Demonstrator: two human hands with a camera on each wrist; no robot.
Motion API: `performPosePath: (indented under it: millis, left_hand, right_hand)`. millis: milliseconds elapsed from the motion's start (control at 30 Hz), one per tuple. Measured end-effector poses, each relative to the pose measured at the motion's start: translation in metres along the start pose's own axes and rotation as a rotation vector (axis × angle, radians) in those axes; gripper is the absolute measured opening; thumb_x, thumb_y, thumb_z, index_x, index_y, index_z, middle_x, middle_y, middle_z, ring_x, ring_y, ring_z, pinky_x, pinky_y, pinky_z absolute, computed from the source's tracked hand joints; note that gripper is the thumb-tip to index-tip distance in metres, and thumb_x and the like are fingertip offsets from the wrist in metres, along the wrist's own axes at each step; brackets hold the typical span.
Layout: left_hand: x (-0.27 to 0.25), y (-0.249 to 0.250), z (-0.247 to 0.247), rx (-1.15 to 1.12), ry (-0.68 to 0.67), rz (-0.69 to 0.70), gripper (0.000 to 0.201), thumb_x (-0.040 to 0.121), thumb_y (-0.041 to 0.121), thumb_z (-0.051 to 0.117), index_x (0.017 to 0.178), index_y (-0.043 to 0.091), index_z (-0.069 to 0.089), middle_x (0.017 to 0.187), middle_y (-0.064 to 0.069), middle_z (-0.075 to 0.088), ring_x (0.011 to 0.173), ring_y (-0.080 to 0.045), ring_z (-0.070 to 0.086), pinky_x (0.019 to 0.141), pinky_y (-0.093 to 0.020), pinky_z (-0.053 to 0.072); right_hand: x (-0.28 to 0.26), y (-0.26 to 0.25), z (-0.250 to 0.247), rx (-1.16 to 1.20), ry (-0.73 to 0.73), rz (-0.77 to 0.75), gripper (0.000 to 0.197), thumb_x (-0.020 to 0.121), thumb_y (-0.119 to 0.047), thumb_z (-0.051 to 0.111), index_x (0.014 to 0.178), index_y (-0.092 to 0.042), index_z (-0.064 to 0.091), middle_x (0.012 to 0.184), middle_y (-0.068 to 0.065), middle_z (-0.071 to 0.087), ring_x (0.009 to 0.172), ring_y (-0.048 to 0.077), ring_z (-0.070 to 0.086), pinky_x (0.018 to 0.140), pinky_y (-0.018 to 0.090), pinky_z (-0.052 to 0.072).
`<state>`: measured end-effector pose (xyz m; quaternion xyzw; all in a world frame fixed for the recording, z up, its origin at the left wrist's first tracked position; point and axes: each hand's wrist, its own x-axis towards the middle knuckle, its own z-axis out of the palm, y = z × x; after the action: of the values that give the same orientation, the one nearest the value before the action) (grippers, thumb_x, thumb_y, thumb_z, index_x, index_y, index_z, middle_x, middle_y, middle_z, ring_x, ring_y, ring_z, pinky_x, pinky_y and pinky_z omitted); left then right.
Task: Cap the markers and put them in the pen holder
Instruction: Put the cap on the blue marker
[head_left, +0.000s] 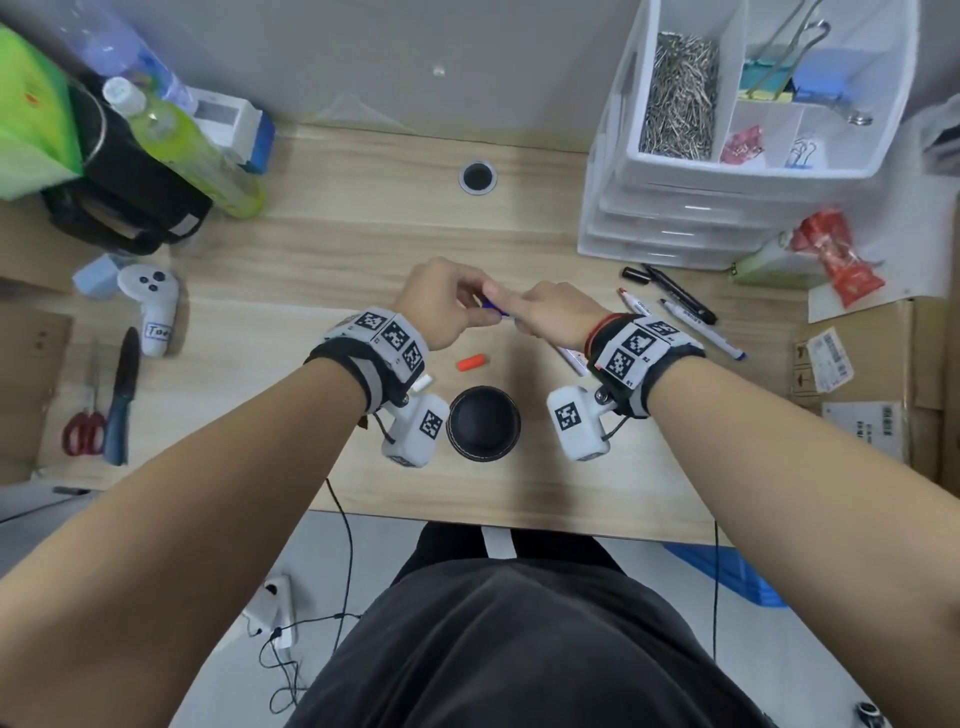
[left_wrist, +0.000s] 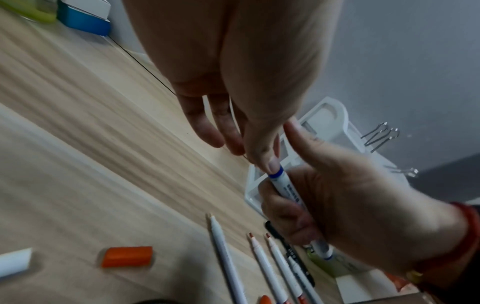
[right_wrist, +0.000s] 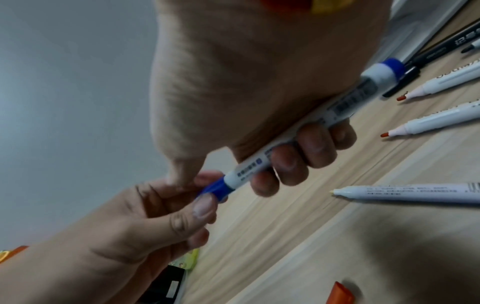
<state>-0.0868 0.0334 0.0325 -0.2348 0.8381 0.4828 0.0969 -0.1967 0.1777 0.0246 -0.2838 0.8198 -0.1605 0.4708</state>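
Note:
A white marker (right_wrist: 298, 148) with a blue end lies in my right hand (head_left: 545, 312), whose fingers (right_wrist: 288, 162) curl round its barrel. My left hand (head_left: 452, 306) pinches the blue cap (right_wrist: 215, 189) at the marker's tip with thumb and forefinger; the cap sits against the barrel's end (left_wrist: 276, 172). Both hands meet above the desk's middle. The black pen holder (head_left: 483, 423) stands near the front edge between my wrists. An orange cap (head_left: 471, 362) lies loose just behind it. Uncapped markers (right_wrist: 415, 192) (left_wrist: 265, 267) lie to the right.
A black marker (head_left: 680, 293) and a black cap (head_left: 636, 274) lie in front of the white drawer unit (head_left: 675, 218) at the back right. Scissors (head_left: 85, 421), a knife (head_left: 122, 395) and a white controller (head_left: 153, 306) sit left. Bottles and a bag crowd the back left corner.

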Motion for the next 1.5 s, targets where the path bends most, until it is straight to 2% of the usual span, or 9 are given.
performPosePath:
  millis: [167, 267, 467, 667, 900, 1000, 1133, 1267, 1500]
  left_hand:
    - [-0.013, 0.001, -0.012, -0.181, -0.057, -0.062, 0.044, 0.070, 0.007, 0.085, 0.108, 0.018, 0.067, 0.086, 0.000, 0.075, 0.073, -0.011, 0.068, 0.079, -0.022, 0.054]
    - [-0.025, -0.017, -0.011, -0.045, -0.062, -0.168, 0.043, 0.073, 0.022, 0.085, 0.111, 0.023, 0.065, 0.094, 0.006, 0.071, 0.075, -0.009, 0.067, 0.082, -0.030, 0.054]
    - [-0.054, -0.048, 0.012, -0.101, -0.289, -0.442, 0.035, 0.077, 0.031, 0.081, 0.107, 0.018, 0.069, 0.098, -0.004, 0.073, 0.075, -0.019, 0.073, 0.072, -0.031, 0.062]
    - [-0.055, -0.053, 0.034, -0.107, -0.290, -0.420, 0.032, 0.078, 0.002, 0.073, 0.108, 0.012, 0.070, 0.094, -0.012, 0.070, 0.083, -0.036, 0.074, 0.076, -0.046, 0.062]
    - [-0.032, -0.048, 0.036, -0.197, -0.156, -0.358, 0.037, 0.078, 0.001, 0.073, 0.113, 0.014, 0.072, 0.096, -0.012, 0.069, 0.079, -0.028, 0.074, 0.069, -0.036, 0.063]
    - [-0.026, -0.043, 0.038, -0.219, -0.177, -0.362, 0.036, 0.078, 0.001, 0.074, 0.113, 0.012, 0.072, 0.092, -0.010, 0.067, 0.075, -0.027, 0.073, 0.070, -0.037, 0.063]
    - [-0.022, -0.039, 0.042, -0.254, -0.249, -0.372, 0.040, 0.079, 0.001, 0.076, 0.118, 0.008, 0.070, 0.092, -0.008, 0.066, 0.078, -0.025, 0.072, 0.076, -0.038, 0.062]
    - [-0.018, -0.037, 0.040, -0.282, -0.287, -0.394, 0.034, 0.082, 0.019, 0.078, 0.113, 0.011, 0.070, 0.098, -0.010, 0.070, 0.078, -0.024, 0.074, 0.068, -0.030, 0.062]
    - [-0.003, -0.054, 0.027, -0.181, -0.126, -0.412, 0.037, 0.089, 0.045, 0.065, 0.105, 0.012, 0.068, 0.092, -0.007, 0.073, 0.068, -0.018, 0.072, 0.055, -0.026, 0.056]
  right_hand:
    - [-0.006, -0.012, 0.002, -0.003, 0.143, 0.039, 0.072, 0.070, -0.089, 0.038, 0.052, -0.020, 0.043, 0.057, 0.000, 0.049, 0.060, 0.022, 0.051, 0.057, 0.036, 0.034]
    - [-0.008, -0.017, 0.004, 0.083, 0.219, 0.022, 0.064, 0.072, -0.076, 0.042, 0.050, -0.017, 0.039, 0.053, 0.003, 0.044, 0.058, 0.027, 0.047, 0.057, 0.036, 0.034]
    - [-0.006, -0.024, 0.014, 0.453, 0.212, -0.039, 0.060, 0.081, -0.069, 0.046, 0.051, -0.022, 0.024, 0.048, -0.003, 0.027, 0.049, 0.020, 0.025, 0.054, 0.033, 0.024]
    - [-0.006, -0.024, 0.027, 0.480, 0.029, -0.220, 0.040, 0.104, -0.040, 0.043, 0.085, -0.013, 0.065, 0.058, -0.014, 0.053, 0.065, 0.012, 0.046, 0.068, 0.026, 0.040]
    - [-0.007, 0.004, 0.030, 0.336, 0.141, -0.231, 0.016, 0.092, -0.022, 0.068, 0.090, -0.007, 0.064, 0.077, 0.003, 0.064, 0.062, 0.015, 0.060, 0.062, 0.028, 0.054]
    - [-0.013, 0.015, 0.025, 0.146, 0.151, -0.203, 0.008, 0.085, -0.022, 0.075, 0.088, -0.016, 0.072, 0.077, -0.004, 0.068, 0.065, 0.006, 0.058, 0.061, 0.013, 0.042]
    - [-0.013, 0.031, 0.027, 0.056, 0.083, -0.129, 0.017, 0.077, -0.022, 0.083, 0.088, -0.015, 0.073, 0.079, -0.006, 0.066, 0.069, 0.011, 0.059, 0.059, 0.015, 0.038]
    - [-0.011, 0.039, 0.020, 0.180, 0.043, -0.130, 0.030, 0.073, -0.018, 0.086, 0.098, -0.013, 0.070, 0.092, -0.003, 0.066, 0.056, -0.008, 0.056, 0.052, 0.004, 0.036]
    - [0.001, 0.063, -0.023, 0.276, 0.113, -0.077, 0.024, 0.077, 0.001, 0.073, 0.097, -0.011, 0.071, 0.083, -0.005, 0.064, 0.058, -0.007, 0.056, 0.061, 0.011, 0.044]
